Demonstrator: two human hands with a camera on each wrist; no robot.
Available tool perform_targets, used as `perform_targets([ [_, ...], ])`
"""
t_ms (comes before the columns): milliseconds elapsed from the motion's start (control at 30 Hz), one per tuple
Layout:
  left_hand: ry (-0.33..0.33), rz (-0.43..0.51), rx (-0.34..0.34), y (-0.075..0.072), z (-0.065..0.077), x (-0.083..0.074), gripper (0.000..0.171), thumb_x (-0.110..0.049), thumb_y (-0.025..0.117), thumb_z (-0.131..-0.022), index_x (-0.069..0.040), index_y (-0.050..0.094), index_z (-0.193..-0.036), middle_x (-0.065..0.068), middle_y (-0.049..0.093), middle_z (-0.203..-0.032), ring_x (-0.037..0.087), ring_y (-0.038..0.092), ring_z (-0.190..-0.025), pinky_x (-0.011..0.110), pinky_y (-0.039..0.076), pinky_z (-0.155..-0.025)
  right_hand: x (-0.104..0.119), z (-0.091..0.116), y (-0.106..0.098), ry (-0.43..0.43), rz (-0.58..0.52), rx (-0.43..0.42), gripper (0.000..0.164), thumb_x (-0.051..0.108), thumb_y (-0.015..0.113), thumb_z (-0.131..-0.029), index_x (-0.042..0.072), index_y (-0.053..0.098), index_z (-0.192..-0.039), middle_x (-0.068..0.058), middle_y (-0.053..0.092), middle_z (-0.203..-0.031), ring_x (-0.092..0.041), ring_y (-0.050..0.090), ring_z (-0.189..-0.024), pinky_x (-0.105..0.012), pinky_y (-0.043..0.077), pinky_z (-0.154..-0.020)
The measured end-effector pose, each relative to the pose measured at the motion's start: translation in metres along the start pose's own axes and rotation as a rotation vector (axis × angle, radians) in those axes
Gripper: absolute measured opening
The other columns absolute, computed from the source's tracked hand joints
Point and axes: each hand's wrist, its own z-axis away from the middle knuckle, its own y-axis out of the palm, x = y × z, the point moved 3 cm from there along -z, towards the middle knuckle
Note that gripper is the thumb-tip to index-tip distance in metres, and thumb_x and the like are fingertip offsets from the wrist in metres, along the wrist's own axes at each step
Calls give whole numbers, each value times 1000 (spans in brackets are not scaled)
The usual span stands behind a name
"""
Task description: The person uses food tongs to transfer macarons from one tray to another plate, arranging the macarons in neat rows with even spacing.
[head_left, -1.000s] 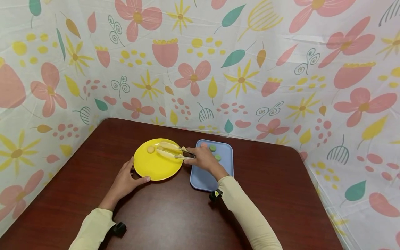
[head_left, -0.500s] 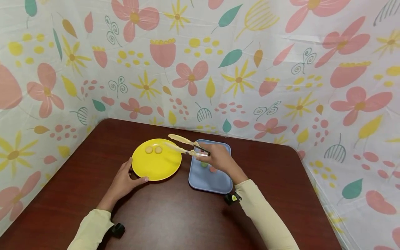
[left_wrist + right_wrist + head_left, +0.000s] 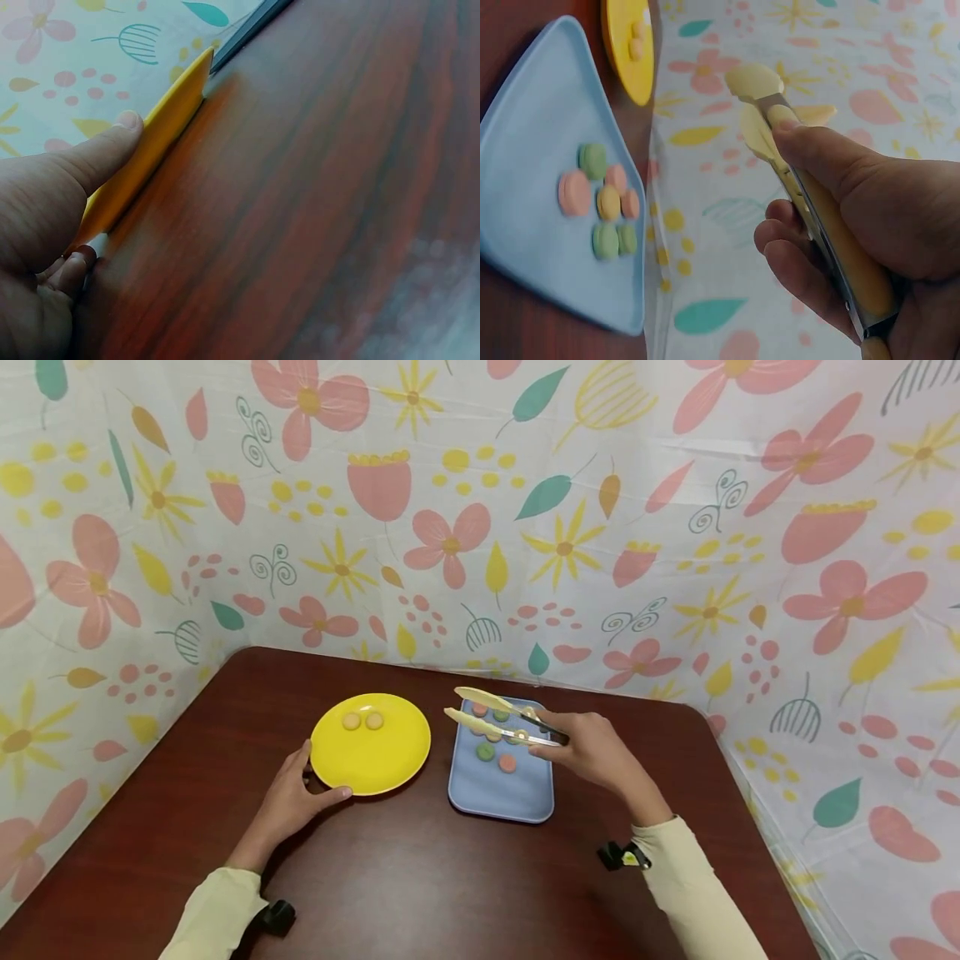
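Observation:
A yellow plate lies left of centre in the head view, with two pale-yellow macarons side by side near its far rim. My left hand holds the plate's near-left edge, thumb and fingers spread along the rim. Tongs with cream tips are in my right hand; their arms are apart and nothing sits between the tips. They hover above a blue tray holding several pink, green and yellow macarons. The tongs partly cover these macarons in the head view.
Both dishes stand on a dark brown table. Behind it and at the sides hangs a flower-patterned cloth. Dark wood separates plate and tray. Black wrist cameras are strapped to both wrists.
The tongs first reach over a second macaron on the plate, then leave it there beside the other. My right hand has moved right with them, over the tray. The left hand keeps its hold.

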Motion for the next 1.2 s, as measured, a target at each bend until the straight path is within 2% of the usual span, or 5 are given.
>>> perform_targets([
  [100, 5, -1, -2, 0, 0, 0, 124, -54, 83, -82, -2, 6, -164, 30, 26, -156, 36, 50, -119, 53, 48, -94, -10, 15, -7, 9, 8, -11, 63, 39, 80, -89, 9, 62, -142, -6, 76, -105, -11, 48, -64, -29, 40, -60],
  [400, 11, -7, -1, 1, 0, -1, 123, -54, 83, -82, -3, 7, -164, 29, 29, -154, 36, 51, -118, 52, 48, -94, -36, 53, -9, 70, 45, -22, 63, 39, 80, -89, 10, 62, -142, -9, 76, -111, -10, 50, -67, -31, 42, -64],
  [633, 13, -8, -2, 1, 1, -3, 123, -53, 83, -82, -2, 7, -164, 29, 30, -153, 37, 50, -119, 54, 47, -95, -57, 79, 10, 129, 26, -9, 64, 40, 81, -88, 9, 63, -141, 1, 73, -92, -11, 51, -68, -29, 41, -60],
  [800, 16, -15, -12, 0, 1, -1, 123, -53, 83, -82, -2, 8, -164, 29, 32, -151, 36, 50, -118, 53, 48, -94, -66, 85, 24, 114, 37, -16, 62, 40, 81, -88, 7, 66, -138, -10, 75, -112, -13, 64, -82, -35, 49, -68],
  [1200, 14, -15, -8, 0, 0, -1, 123, -53, 83, -81, -3, 8, -164, 28, 34, -149, 36, 50, -118, 53, 47, -94, -73, 93, 47, 116, 35, -8, 60, 38, 82, -86, 5, 68, -135, -13, 75, -113, -16, 67, -85, -40, 53, -71],
])
